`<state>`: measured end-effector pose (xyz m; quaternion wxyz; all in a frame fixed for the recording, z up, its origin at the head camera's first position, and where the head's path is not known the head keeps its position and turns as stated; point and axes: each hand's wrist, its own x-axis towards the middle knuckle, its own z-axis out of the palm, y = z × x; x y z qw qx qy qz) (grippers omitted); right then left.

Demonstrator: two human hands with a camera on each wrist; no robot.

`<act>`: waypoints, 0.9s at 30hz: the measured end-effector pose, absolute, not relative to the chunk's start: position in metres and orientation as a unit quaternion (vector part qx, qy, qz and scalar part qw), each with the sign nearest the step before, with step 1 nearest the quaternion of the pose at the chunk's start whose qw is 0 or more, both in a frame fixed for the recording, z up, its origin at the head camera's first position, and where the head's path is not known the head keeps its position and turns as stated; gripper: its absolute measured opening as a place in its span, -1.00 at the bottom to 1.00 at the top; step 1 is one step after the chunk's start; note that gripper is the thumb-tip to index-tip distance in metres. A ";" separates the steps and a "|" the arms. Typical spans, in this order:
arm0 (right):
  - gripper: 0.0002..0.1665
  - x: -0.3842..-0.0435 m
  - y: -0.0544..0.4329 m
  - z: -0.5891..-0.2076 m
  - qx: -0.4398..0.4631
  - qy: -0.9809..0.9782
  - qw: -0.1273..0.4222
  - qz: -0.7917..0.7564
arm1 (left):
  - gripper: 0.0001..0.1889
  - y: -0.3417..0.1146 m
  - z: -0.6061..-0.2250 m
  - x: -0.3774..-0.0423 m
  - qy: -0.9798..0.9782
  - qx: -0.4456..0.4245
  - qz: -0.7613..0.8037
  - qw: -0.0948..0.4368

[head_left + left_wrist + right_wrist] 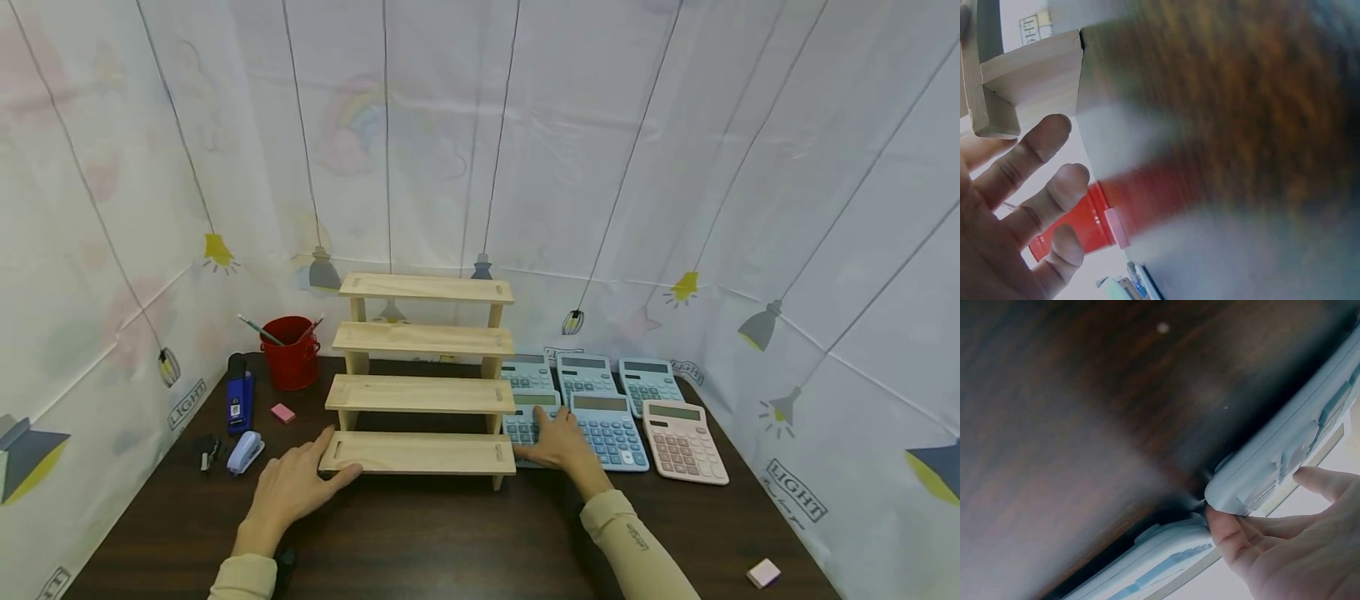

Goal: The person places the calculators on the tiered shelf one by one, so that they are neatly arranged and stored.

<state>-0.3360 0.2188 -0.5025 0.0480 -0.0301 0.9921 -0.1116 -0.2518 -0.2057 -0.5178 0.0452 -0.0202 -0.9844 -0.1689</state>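
A four-tier light wooden stand (420, 452) stands at the middle of the table. My left hand (292, 487) holds the left end of its lowest board, thumb at the front edge and forefinger at the back corner. In the left wrist view, the other fingers (1054, 190) spread loosely beside the wood. My right hand (562, 446) is over the front-left blue calculator (519, 429), gripping it across its width. In the right wrist view, one finger (1229, 534) sits in the gap between that calculator and the blue calculator beside it (1154, 565), while the thumb reaches over the keys.
Several more blue calculators (585, 375) and a pink calculator (684, 442) lie right of the stand. On the left are a red bucket (291, 367) with pencils, a blue stapler (239, 402), a light blue stapler (245, 452) and a pink eraser (282, 413). Another eraser (763, 573) lies front right.
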 end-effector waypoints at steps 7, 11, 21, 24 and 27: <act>0.17 -0.336 0.216 -0.502 -0.027 0.994 0.040 -0.094 | 0.14 -0.204 -0.520 -0.253 -0.984 -0.025 -0.164 0.059; 0.21 -0.338 0.212 -0.505 -0.018 0.994 0.053 -0.091 | 0.15 -0.205 -0.520 -0.252 -0.984 -0.021 -0.171 0.050; 0.26 -0.339 0.206 -0.506 -0.007 0.995 0.048 -0.082 | 0.16 -0.204 -0.523 -0.251 -0.982 -0.016 -0.182 0.039; 0.26 -0.339 0.206 -0.506 -0.009 0.995 0.044 -0.085 | 0.17 -0.205 -0.522 -0.251 -0.983 -0.017 -0.180 0.041; 0.24 -0.339 0.207 -0.506 -0.010 0.995 0.040 -0.094 | 0.17 -0.205 -0.520 -0.251 -0.982 -0.021 -0.181 0.042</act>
